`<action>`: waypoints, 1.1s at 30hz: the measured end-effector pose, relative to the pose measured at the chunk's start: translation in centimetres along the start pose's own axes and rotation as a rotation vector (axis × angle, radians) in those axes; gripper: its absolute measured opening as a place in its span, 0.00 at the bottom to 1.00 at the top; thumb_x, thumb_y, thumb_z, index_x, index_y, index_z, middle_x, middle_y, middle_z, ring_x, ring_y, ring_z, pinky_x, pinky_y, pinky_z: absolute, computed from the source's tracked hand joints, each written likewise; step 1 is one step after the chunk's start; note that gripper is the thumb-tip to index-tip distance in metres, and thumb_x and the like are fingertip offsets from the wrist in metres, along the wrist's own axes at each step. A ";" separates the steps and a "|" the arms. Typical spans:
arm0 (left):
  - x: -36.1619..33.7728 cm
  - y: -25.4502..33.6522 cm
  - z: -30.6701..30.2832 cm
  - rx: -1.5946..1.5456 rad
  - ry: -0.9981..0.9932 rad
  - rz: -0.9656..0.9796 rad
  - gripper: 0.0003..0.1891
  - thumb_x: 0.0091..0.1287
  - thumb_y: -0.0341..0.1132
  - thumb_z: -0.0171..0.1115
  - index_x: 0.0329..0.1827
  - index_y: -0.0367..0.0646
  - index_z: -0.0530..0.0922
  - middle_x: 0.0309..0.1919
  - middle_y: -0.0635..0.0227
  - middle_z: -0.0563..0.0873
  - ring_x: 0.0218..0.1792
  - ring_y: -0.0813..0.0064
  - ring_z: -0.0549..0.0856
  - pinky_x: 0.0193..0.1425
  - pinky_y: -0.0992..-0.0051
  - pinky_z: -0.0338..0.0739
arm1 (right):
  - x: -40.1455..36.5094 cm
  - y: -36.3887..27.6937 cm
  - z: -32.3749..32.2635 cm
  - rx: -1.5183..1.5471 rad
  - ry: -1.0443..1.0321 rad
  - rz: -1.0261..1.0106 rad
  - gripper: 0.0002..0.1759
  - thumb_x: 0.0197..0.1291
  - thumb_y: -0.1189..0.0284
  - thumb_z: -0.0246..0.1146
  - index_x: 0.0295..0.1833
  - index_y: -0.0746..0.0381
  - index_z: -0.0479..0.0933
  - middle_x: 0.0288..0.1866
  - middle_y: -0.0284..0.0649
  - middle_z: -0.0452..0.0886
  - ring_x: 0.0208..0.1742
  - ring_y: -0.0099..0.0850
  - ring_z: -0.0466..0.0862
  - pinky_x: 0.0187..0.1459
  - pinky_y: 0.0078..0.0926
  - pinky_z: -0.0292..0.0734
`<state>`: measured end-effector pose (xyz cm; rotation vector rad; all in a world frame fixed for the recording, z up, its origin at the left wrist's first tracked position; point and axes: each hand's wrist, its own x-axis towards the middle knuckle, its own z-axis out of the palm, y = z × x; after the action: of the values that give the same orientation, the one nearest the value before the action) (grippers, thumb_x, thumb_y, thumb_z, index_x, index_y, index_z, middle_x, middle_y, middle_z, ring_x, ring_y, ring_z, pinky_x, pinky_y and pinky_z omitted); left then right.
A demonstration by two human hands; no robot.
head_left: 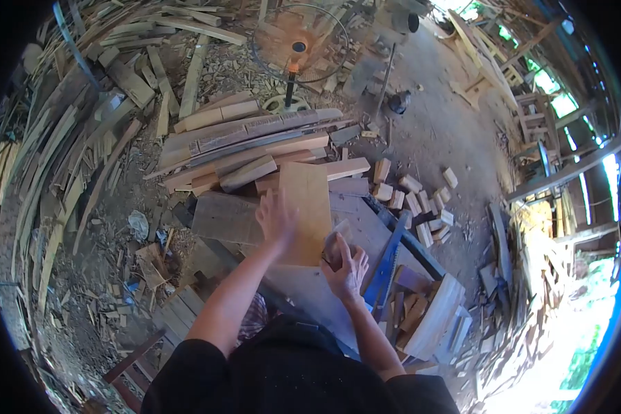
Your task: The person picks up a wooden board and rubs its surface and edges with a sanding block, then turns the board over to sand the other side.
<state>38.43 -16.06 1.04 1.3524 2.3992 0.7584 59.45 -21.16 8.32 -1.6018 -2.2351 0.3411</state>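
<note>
A flat, light-coloured wooden board (307, 200) lies lengthwise in front of me on a grey work surface (355, 212). My left hand (277, 219) is at the board's left edge, its fingers spread and slightly blurred, with nothing held in them. At the lower right corner of the board, my right hand (348, 270) is closed around a small brownish block (334, 251) with a paler upper edge. The fingers cover part of this block, and I cannot tell its kind. Just right of that hand lies a long blue strip (385, 268) with a toothed edge.
Stacked planks (255, 134) lie beyond the work surface. Several small cut wood blocks (424, 203) are scattered on the right. A bin of offcuts (431, 314) stands at the lower right. Scrap wood (62, 159) heaps up on the left, and a round wire-rimmed stand (298, 47) is at the back.
</note>
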 end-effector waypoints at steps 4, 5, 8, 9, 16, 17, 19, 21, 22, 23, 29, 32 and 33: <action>-8.4 -1.5 -2.9 -0.049 -0.023 0.116 0.45 0.67 0.54 0.66 0.84 0.53 0.56 0.80 0.45 0.56 0.77 0.37 0.57 0.75 0.37 0.53 | 0.3 0.2 0.9 0.131 0.003 0.182 0.47 0.49 0.55 0.78 0.77 0.42 0.69 0.59 0.55 0.71 0.61 0.53 0.72 0.63 0.52 0.66; -10.2 -2.1 -2.9 -0.079 -0.038 0.262 0.48 0.64 0.56 0.70 0.84 0.53 0.56 0.81 0.45 0.53 0.77 0.36 0.56 0.75 0.37 0.53 | 0.4 0.3 1.0 0.195 0.009 0.248 0.47 0.49 0.55 0.78 0.77 0.42 0.69 0.59 0.55 0.71 0.61 0.53 0.72 0.63 0.53 0.66; -11.0 -2.6 -2.1 -0.086 -0.068 0.394 0.53 0.58 0.59 0.74 0.84 0.52 0.56 0.81 0.45 0.48 0.78 0.36 0.54 0.75 0.37 0.54 | 0.6 1.1 0.7 0.234 0.012 0.249 0.47 0.50 0.54 0.78 0.77 0.42 0.69 0.57 0.54 0.72 0.61 0.53 0.72 0.64 0.52 0.67; -11.0 -2.7 -1.5 -0.064 -0.082 0.389 0.56 0.55 0.61 0.76 0.84 0.52 0.56 0.82 0.46 0.46 0.78 0.35 0.53 0.74 0.36 0.54 | 0.7 1.3 0.6 0.240 0.017 0.246 0.47 0.49 0.55 0.78 0.77 0.43 0.70 0.57 0.54 0.72 0.61 0.53 0.73 0.63 0.51 0.67; -9.9 -2.5 0.1 -0.068 -0.078 0.379 0.54 0.55 0.62 0.75 0.82 0.51 0.60 0.81 0.46 0.49 0.78 0.34 0.54 0.76 0.40 0.55 | 1.0 1.7 0.2 0.139 0.026 0.210 0.46 0.49 0.55 0.77 0.76 0.44 0.70 0.56 0.55 0.73 0.59 0.54 0.74 0.62 0.52 0.69; -9.3 -2.2 -0.5 -0.113 -0.043 0.379 0.52 0.56 0.61 0.75 0.81 0.51 0.62 0.80 0.47 0.52 0.77 0.37 0.56 0.75 0.41 0.56 | 1.3 1.6 0.1 0.174 0.029 0.220 0.46 0.49 0.55 0.77 0.77 0.44 0.70 0.56 0.55 0.73 0.59 0.54 0.74 0.62 0.52 0.70; -8.3 -1.8 -1.9 -0.153 -0.012 0.377 0.49 0.57 0.60 0.74 0.80 0.50 0.64 0.79 0.48 0.55 0.77 0.39 0.58 0.75 0.43 0.58 | 2.0 0.9 -0.1 0.204 0.006 0.278 0.46 0.49 0.55 0.77 0.76 0.42 0.69 0.57 0.57 0.72 0.60 0.56 0.74 0.62 0.52 0.70; -7.0 -1.4 -3.3 -0.093 -0.157 0.294 0.42 0.63 0.57 0.70 0.76 0.48 0.67 0.73 0.50 0.66 0.74 0.46 0.63 0.72 0.45 0.61 | 2.6 0.3 0.3 0.160 0.010 0.283 0.46 0.50 0.55 0.77 0.77 0.41 0.69 0.57 0.57 0.73 0.60 0.56 0.74 0.62 0.53 0.69; -6.0 -1.5 -3.1 -0.094 -0.159 0.297 0.42 0.63 0.57 0.70 0.76 0.48 0.67 0.73 0.50 0.66 0.74 0.46 0.63 0.72 0.45 0.61 | 3.0 -0.1 0.6 0.116 0.020 0.281 0.46 0.50 0.54 0.77 0.77 0.40 0.69 0.58 0.57 0.73 0.60 0.56 0.73 0.62 0.54 0.69; -4.9 -1.8 -2.4 -0.141 -0.051 0.233 0.38 0.66 0.56 0.66 0.76 0.47 0.68 0.70 0.51 0.70 0.72 0.49 0.66 0.71 0.47 0.61 | 3.4 -0.6 0.8 0.114 0.020 0.284 0.46 0.50 0.54 0.77 0.77 0.40 0.69 0.58 0.57 0.73 0.60 0.56 0.73 0.62 0.54 0.69; 2.0 -1.3 1.0 0.056 0.138 0.080 0.33 0.74 0.50 0.56 0.79 0.45 0.63 0.63 0.53 0.76 0.65 0.52 0.74 0.71 0.50 0.59 | 4.9 -4.9 1.8 -0.149 -0.183 0.132 0.47 0.54 0.50 0.73 0.80 0.35 0.63 0.62 0.59 0.69 0.61 0.57 0.71 0.60 0.58 0.67; 2.8 -1.2 1.2 0.038 0.111 0.068 0.34 0.75 0.47 0.54 0.82 0.45 0.59 0.56 0.53 0.81 0.61 0.53 0.77 0.71 0.51 0.59 | 4.5 -5.0 3.4 -0.268 -0.304 0.148 0.49 0.55 0.50 0.71 0.82 0.35 0.60 0.64 0.62 0.67 0.60 0.59 0.71 0.60 0.58 0.67; 2.6 -1.1 0.9 -0.011 0.088 0.062 0.35 0.76 0.45 0.54 0.83 0.45 0.57 0.52 0.53 0.83 0.58 0.53 0.79 0.72 0.52 0.59 | 3.8 -4.7 4.1 -0.268 -0.294 0.139 0.49 0.56 0.50 0.71 0.83 0.35 0.58 0.65 0.64 0.66 0.61 0.60 0.71 0.61 0.59 0.66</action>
<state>36.75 -13.98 -0.30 1.4232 2.4253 0.8631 52.60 -19.07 7.12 -1.9638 -2.4778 0.3452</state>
